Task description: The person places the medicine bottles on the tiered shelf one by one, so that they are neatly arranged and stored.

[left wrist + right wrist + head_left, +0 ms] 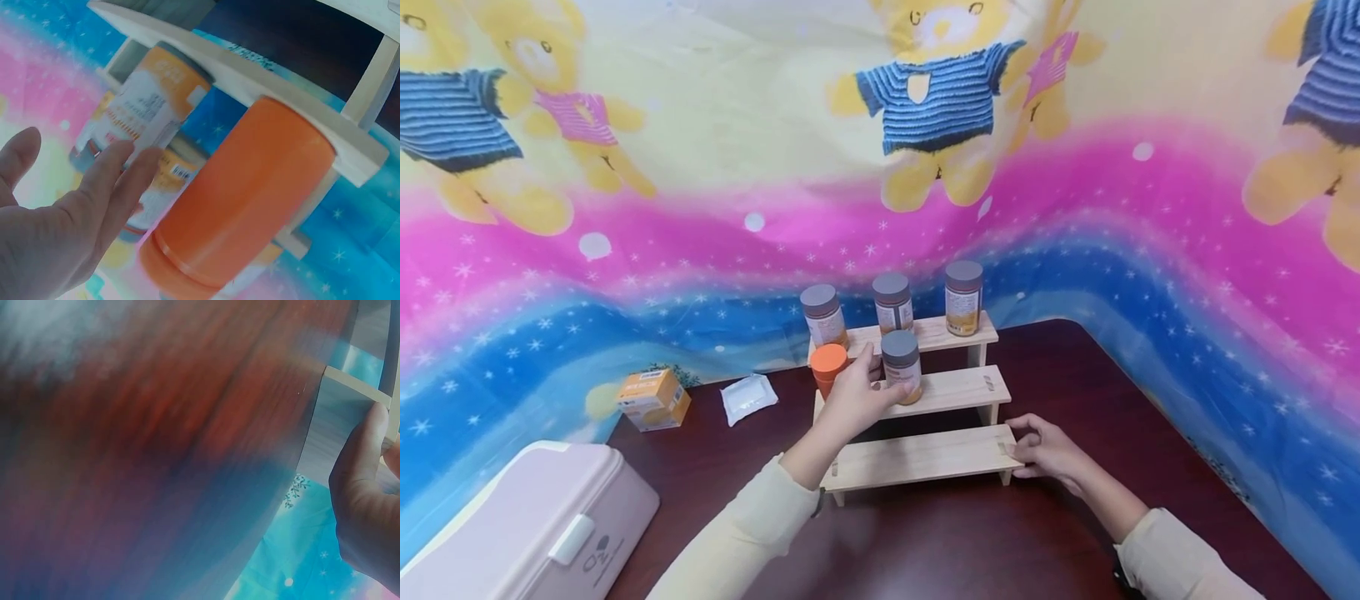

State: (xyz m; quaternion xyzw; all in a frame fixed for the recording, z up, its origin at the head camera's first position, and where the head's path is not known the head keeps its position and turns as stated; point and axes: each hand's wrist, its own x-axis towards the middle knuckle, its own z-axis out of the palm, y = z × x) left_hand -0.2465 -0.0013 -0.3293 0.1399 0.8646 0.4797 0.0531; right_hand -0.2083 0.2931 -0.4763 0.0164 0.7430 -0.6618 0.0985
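A three-step wooden rack stands on the dark table. On its middle step are an orange bottle and a grey-lidded jar. My left hand reaches between them; its fairly straight fingers lie against the grey-lidded jar's side, and the thumb stands apart in the left wrist view. The orange bottle is beside that hand. At the right end of the lowest step, my right hand holds the board, thumb on its edge; the other fingers are partly hidden.
Three more grey-lidded jars, including one at the right, line the top step. Leftward lie an orange-and-white box and a white packet. A pale lidded case occupies the near left. Behind hangs a bear-printed cloth.
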